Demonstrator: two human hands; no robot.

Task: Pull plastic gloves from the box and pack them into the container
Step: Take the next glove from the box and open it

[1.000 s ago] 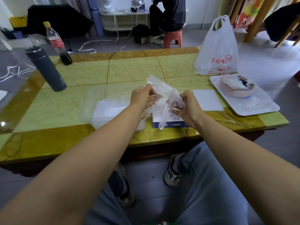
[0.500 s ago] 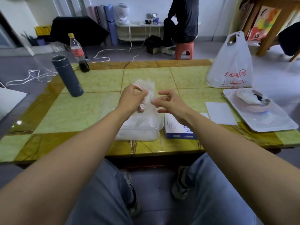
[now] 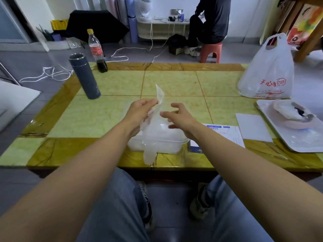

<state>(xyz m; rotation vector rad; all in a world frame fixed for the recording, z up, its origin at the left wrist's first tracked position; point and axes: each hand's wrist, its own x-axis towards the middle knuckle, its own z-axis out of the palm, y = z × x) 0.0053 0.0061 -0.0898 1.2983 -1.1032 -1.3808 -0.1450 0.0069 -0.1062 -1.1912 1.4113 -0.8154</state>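
Now the left hand pinches a thin plastic glove in the middle of the frame.
The glove hangs over the clear container. The right hand is beside it, fingers spread wide, holding nothing. The glove box lies right of the container.

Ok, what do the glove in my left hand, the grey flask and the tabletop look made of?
Glove: thin translucent plastic film; it crinkles and the container shows through. Flask: likely metal, matte grey coat, shinier rim; not certain. Tabletop: glossy veined stone or stone-look tile, yellow-green, reflecting light.
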